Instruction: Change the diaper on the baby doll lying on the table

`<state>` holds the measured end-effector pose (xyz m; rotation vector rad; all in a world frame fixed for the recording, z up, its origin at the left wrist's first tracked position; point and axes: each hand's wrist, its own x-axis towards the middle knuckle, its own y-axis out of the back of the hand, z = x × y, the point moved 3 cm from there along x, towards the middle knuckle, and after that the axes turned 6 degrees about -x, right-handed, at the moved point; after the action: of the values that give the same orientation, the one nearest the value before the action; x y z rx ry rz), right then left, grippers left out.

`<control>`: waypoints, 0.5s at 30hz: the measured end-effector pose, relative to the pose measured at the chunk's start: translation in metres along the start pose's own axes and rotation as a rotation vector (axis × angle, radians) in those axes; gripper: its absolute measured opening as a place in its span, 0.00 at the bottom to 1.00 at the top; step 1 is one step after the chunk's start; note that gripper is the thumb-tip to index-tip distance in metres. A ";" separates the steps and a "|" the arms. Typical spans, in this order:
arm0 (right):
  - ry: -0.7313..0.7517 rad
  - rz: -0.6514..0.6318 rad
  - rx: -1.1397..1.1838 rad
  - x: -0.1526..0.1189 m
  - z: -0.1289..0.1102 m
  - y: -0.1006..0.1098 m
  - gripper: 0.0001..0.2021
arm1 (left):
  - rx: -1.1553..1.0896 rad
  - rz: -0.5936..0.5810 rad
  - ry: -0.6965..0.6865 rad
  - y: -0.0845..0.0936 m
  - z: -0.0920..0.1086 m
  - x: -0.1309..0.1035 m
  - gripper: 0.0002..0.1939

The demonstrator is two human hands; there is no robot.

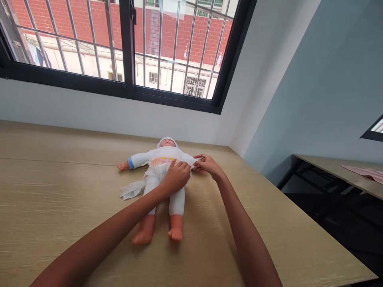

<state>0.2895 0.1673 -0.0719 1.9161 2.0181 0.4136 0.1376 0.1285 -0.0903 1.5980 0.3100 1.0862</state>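
A baby doll in a white suit and cap lies on its back on the wooden table, its feet toward me. A white diaper with a coloured band covers its hips, and one loose side wing spreads out on the left. My left hand is closed over the diaper's front, fingers curled at its right edge. Beside the doll's arm on the right, my right hand pinches white material; whether this is the diaper's other wing or the sleeve, I cannot tell. The doll's hand there is partly hidden.
The wooden table meets a white wall below a barred window with a dark frame. Its right edge slants toward me. Beyond a gap stands another table with a pink cloth on it.
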 end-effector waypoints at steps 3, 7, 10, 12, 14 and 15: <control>-0.019 0.036 0.030 0.002 0.001 -0.006 0.12 | 0.040 -0.004 -0.051 -0.003 0.009 -0.009 0.16; -0.028 0.047 0.054 0.000 -0.003 -0.011 0.12 | 0.075 0.004 -0.069 -0.006 0.010 -0.012 0.20; -0.032 0.057 0.060 -0.004 -0.006 -0.008 0.11 | 0.107 0.047 -0.034 -0.002 0.009 -0.010 0.18; -0.037 0.065 0.058 -0.005 -0.006 -0.006 0.11 | 0.124 0.083 -0.007 0.001 0.009 -0.008 0.16; -0.041 0.071 0.054 -0.007 -0.006 -0.004 0.11 | 0.126 0.101 -0.022 0.003 0.010 -0.007 0.15; -0.041 0.073 0.052 -0.007 -0.006 -0.003 0.11 | 0.121 0.098 -0.050 0.003 0.011 -0.006 0.15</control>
<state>0.2847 0.1604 -0.0676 2.0170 1.9560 0.3394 0.1419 0.1158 -0.0901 1.7611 0.2707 1.1181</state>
